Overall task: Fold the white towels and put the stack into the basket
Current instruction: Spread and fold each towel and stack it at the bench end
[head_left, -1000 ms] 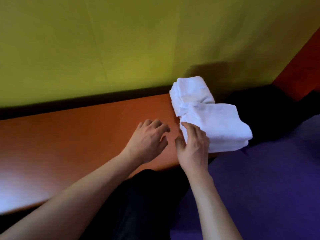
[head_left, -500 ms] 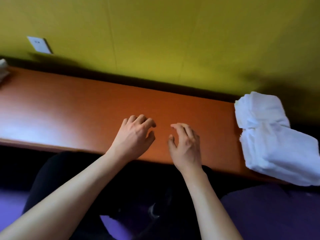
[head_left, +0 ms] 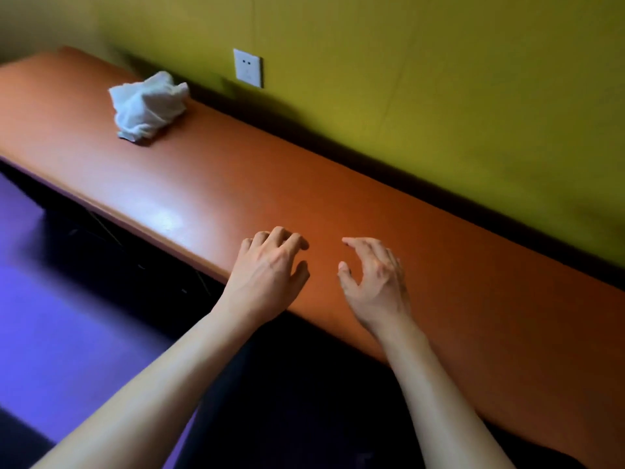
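Observation:
A crumpled white towel [head_left: 148, 103] lies in a heap at the far left end of the long orange table [head_left: 236, 184], well away from both hands. My left hand [head_left: 267, 272] hovers over the table's near edge, fingers loosely curled and apart, holding nothing. My right hand [head_left: 375, 279] is beside it, a little to the right, fingers spread and empty. The folded towel stack and the basket are out of view.
A yellow-green wall [head_left: 439, 79] runs along the table's back edge and carries a white socket plate [head_left: 248, 67]. Purple floor [head_left: 67, 316] lies to the left and below, with dark space under the table.
My view has swung left: the folded stack has left the frame on the right and the crumpled towel has come in at the far left. My right hand let go of the stack.

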